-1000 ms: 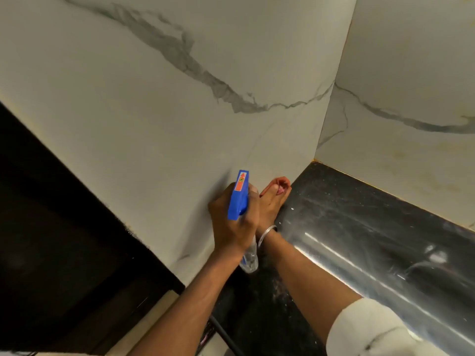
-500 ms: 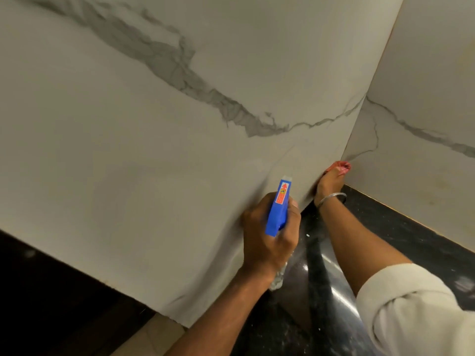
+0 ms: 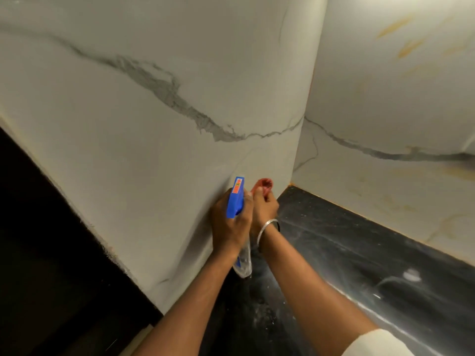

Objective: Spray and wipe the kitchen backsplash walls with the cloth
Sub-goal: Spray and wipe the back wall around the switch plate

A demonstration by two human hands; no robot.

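Observation:
My left hand (image 3: 231,222) grips a spray bottle (image 3: 236,199) with a blue trigger head and a clear body hanging below the fist. Its nozzle points at the white marble backsplash wall (image 3: 154,150) with grey veins. My right hand (image 3: 264,204) presses a small red cloth (image 3: 263,183) against the lower part of that wall, close to the corner. The two hands touch side by side. A metal bangle sits on my right wrist.
A second marble wall (image 3: 398,111) with yellowish streaks meets the first at the corner on the right. A glossy black countertop (image 3: 347,253) with white specks runs below it. A dark opening (image 3: 38,253) lies left of the wall's edge.
My right hand with the cloth has slid back from the corner along the wall's base, next to my left hand. The left hand still holds the bottle at the wall.

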